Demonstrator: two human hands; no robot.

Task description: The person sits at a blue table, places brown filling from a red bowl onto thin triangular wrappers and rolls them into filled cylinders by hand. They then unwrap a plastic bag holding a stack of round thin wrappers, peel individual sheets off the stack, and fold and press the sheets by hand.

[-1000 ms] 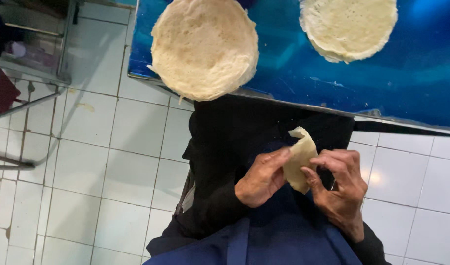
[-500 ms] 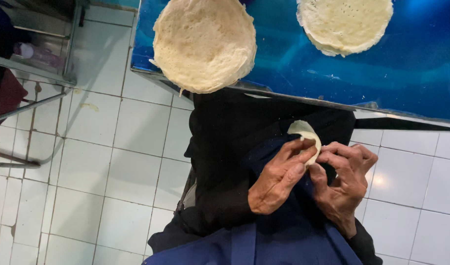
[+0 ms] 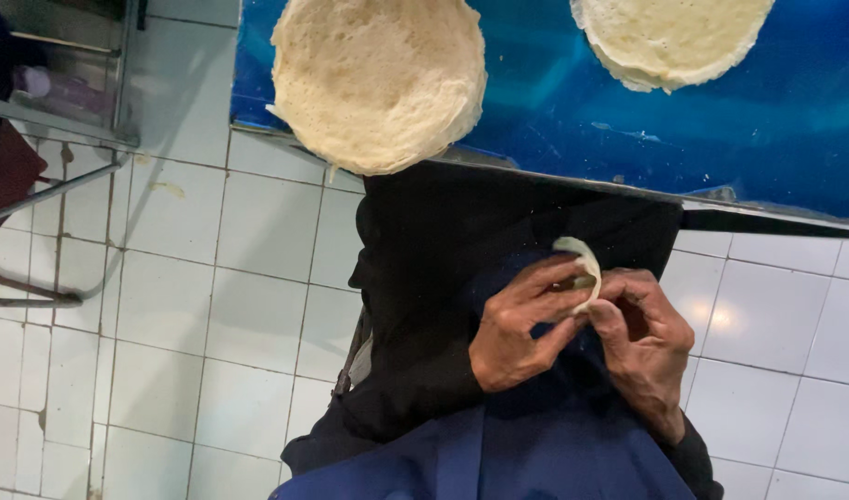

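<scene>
Folded dough piece (image 3: 580, 266) sits pinched between both hands at lap height, below the blue desk (image 3: 795, 111) edge. Left hand (image 3: 521, 324) and right hand (image 3: 645, 344) each close their grip on it, fingers curled. Two flat rounds lie above; open tiled floor (image 3: 202, 306) lies to the left.

no packages, labels, signs or screens in view.
</scene>
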